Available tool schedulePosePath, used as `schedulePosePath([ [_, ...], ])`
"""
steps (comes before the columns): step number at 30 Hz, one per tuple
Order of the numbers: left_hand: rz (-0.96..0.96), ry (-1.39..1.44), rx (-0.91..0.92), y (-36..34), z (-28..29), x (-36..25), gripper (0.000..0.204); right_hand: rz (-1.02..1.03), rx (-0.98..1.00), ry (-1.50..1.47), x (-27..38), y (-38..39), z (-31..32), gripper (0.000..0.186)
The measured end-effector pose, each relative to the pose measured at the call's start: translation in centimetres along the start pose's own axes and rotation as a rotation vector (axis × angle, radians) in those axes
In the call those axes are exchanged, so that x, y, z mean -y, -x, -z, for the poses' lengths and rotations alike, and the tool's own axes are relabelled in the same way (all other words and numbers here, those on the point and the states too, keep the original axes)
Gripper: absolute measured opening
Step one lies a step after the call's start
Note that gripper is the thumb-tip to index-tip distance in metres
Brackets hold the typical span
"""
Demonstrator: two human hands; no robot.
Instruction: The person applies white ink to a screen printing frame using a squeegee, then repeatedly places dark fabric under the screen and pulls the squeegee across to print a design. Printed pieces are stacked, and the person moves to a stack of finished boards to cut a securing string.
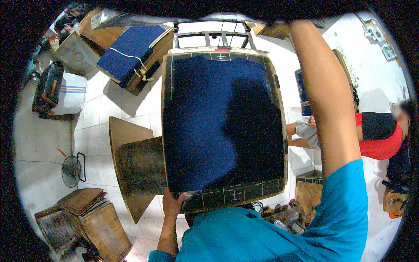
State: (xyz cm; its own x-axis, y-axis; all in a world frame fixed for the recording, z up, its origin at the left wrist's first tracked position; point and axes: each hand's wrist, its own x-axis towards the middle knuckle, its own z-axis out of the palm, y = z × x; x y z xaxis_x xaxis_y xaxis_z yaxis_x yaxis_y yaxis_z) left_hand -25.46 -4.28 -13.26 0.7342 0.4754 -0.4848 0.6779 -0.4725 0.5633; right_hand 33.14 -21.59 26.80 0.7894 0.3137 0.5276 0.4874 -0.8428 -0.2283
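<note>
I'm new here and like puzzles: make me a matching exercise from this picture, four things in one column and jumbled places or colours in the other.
Things
1. The wearer's left hand
2. The fan
3. The dark blue sheet
4. The other person's top

Places or colours
A. Red and black
B. Lying over the board with ruled marks
C. At the board's near left corner
D. At the left of the picture, by the white wall

Right pairs: 1-C, 2-D, 3-B, 4-A

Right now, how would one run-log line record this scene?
left hand: touching board, near left corner | right hand: out of view, arm stretched forward | cloth: dark blue, on board, shadowed at right
</note>
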Motion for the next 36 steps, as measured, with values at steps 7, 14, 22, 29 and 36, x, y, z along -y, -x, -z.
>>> schedulePosePath([
  [7, -0.138, -0.061, -0.104, -0.9, 0.3, -0.3, 0.088, -0.025, 0.001, 0.05, 0.7, -0.7, 0.2, 0.087],
  [14, -0.105, -0.075, 0.005, -2.7, 0.8, 0.1, 0.093, -0.058, -0.011, 0.005, -0.7, -2.7, -0.6, 0.089],
  [22, -0.089, -0.553, 0.217, -7.1, 6.7, -3.5, 0.086, 0.211, -0.186, 0.466, -10.1, -6.2, -6.7, 0.062],
  [29, -0.572, 0.685, -0.322, -18.6, 17.5, -20.6, 0.06, 0.212, -0.297, 0.131, -3.2, 9.1, -6.6, 0.075],
  [36, 0.222, 1.422, -0.137, -24.3, 10.6, -18.5, 0.046, 0.142, 0.308, -0.039, -4.8, 24.5, -16.2, 0.03],
])
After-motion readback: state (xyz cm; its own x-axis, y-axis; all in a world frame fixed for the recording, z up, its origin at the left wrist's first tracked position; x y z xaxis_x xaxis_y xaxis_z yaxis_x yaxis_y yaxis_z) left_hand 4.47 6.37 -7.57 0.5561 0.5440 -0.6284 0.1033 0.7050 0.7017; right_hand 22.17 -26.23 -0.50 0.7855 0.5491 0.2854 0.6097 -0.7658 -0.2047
